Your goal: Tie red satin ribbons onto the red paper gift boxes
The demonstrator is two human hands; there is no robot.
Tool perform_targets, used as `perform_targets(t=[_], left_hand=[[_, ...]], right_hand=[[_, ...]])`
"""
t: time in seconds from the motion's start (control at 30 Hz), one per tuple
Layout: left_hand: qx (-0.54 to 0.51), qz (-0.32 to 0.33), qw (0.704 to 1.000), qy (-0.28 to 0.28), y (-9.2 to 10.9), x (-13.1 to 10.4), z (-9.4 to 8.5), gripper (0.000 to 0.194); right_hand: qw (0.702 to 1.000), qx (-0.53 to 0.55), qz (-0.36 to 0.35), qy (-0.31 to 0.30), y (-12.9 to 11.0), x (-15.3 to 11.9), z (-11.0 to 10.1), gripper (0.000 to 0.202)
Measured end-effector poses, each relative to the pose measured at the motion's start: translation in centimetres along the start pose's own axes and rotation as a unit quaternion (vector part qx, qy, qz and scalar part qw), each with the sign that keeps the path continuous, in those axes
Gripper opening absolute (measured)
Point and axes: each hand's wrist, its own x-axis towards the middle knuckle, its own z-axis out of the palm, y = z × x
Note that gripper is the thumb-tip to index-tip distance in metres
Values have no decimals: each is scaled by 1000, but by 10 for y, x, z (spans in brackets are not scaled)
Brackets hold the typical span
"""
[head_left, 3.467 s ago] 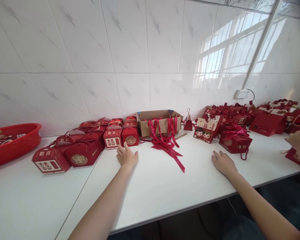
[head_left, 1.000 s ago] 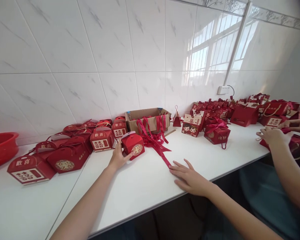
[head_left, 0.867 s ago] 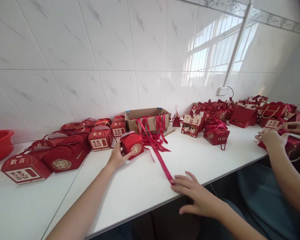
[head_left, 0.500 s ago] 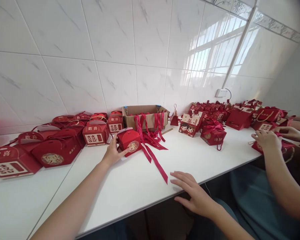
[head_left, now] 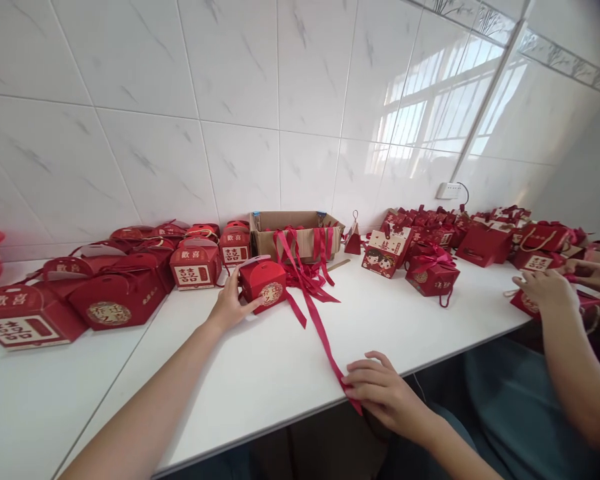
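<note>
My left hand (head_left: 233, 301) grips the left side of a small red gift box (head_left: 263, 281) with a round gold emblem, which stands upright on the white table. Near the table's front edge, my right hand (head_left: 377, 390) pinches the end of a long dark-red ribbon (head_left: 321, 331). That ribbon runs back to a bundle of ribbons hanging over the front of an open cardboard box (head_left: 297, 219). My right thumb is hidden behind the fingers, and the ribbon's tip sticks out below them.
Several finished-looking red boxes (head_left: 111, 293) crowd the left. To the right stand a cartoon-printed box (head_left: 384, 255), a box with a bow (head_left: 432, 272) and more red boxes. At far right, another person's hand (head_left: 550, 290) works on a box. A tiled wall borders the table.
My right hand has closed on the ribbon's end and drawn it toward the table's front edge. The ribbon is now straighter. My left hand stays on the gift box.
</note>
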Motion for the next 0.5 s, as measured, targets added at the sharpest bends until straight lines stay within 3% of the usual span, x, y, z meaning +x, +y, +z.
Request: perform_targets(t=[0.07, 0.13, 0.2, 0.23, 0.3, 0.37, 0.5], left_hand=[[1, 14, 1000, 3, -3, 0, 1, 90], [9, 19, 1000, 9, -3, 0, 2, 91], [15, 18, 1000, 7, -2, 0, 3, 95], [16, 17, 1000, 3, -1, -1, 3, 97], [5, 17, 1000, -9, 3, -2, 2, 101], [-14, 14, 999, -26, 6, -5, 1, 105], [0, 16, 999, -40, 6, -8, 0, 111]], right_hand=[[997, 50, 5, 55, -3, -1, -2, 24], [982, 127, 56, 125, -5, 5, -10, 20], [939, 226, 137, 219, -2, 23, -26, 12], [902, 282, 178, 275, 1, 35, -39, 9], [799, 392, 217, 401, 9, 66, -72, 3], [702, 496, 204, 468, 18, 100, -113, 4], [485, 616, 133, 606, 18, 147, -187, 29]])
